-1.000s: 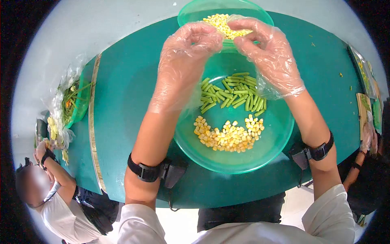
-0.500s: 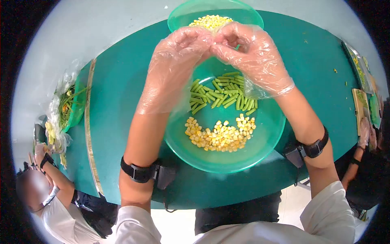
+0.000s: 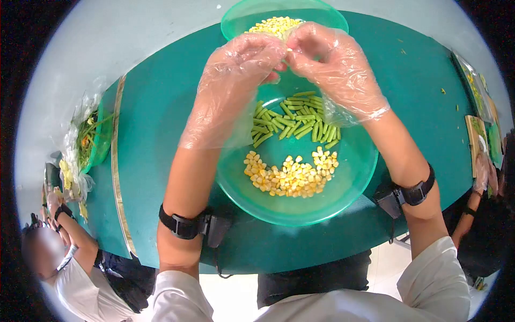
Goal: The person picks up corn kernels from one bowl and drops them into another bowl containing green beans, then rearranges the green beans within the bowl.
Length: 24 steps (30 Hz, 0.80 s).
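Observation:
Both hands wear clear plastic gloves and meet fingertip to fingertip over the far side of the near green bowl (image 3: 228,185). My left hand (image 3: 241,64) is closed in a pinch, some of its fingers curling below. My right hand (image 3: 335,64) also pinches, thumb against finger, touching the left fingertips. A tiny pale bit shows between them, too small to name. In the near bowl, cut green beans (image 3: 295,121) lie toward the back and yellow corn kernels (image 3: 292,177) toward the front. Just beyond my fingers, a second green bowl (image 3: 327,24) holds more corn kernels (image 3: 273,25).
Leafy scraps (image 3: 86,142) fill a green basket (image 3: 102,142) at the left, beside plastic bags. A person (image 3: 88,284) sits there. At the right are a tray (image 3: 472,88), a cutting board (image 3: 476,142) and another person's gloved hand (image 3: 483,169).
My hands have risen slightly, and the lower fingers of my left hand have spread downward. A pale bit now shows at the fingertips. The bowls look unmoved.

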Motion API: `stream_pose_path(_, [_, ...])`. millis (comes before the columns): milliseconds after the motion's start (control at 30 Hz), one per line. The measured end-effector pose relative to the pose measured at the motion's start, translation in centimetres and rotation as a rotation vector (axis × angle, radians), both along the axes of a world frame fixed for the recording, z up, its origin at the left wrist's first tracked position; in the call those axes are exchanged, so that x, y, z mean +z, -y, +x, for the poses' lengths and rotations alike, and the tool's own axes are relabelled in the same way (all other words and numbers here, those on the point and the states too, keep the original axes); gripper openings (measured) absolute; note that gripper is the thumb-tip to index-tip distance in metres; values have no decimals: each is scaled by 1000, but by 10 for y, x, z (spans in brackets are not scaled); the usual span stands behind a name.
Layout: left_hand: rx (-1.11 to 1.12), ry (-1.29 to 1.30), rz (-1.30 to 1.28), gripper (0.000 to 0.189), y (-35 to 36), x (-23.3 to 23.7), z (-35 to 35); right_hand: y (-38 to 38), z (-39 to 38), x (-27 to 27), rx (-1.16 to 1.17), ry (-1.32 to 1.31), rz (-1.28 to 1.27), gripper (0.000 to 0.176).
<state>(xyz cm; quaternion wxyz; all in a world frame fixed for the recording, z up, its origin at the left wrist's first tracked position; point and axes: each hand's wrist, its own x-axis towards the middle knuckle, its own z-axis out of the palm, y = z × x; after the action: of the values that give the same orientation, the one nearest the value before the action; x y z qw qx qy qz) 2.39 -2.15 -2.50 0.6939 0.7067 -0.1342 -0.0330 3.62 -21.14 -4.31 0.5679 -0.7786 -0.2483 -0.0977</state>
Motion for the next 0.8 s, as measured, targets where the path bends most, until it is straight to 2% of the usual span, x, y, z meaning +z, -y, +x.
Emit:
stream_pose_path(100, [-70, -1, 73, 28, -6, 0, 1, 0, -2, 2, -25, 14, -48, 7])
stream_pose_path(233, [-57, 14, 40, 26, -5, -5, 4, 0, -3, 4, -56, 22, -115, 8])
stream_pose_path(367, [-24, 11, -22, 24, -3, -6, 4, 0, -2, 1, -35, 54, -103, 9])
stream_pose_path(800, [-46, 20, -21, 36, -6, -10, 4, 0, -4, 3, -12, 37, -78, 8])
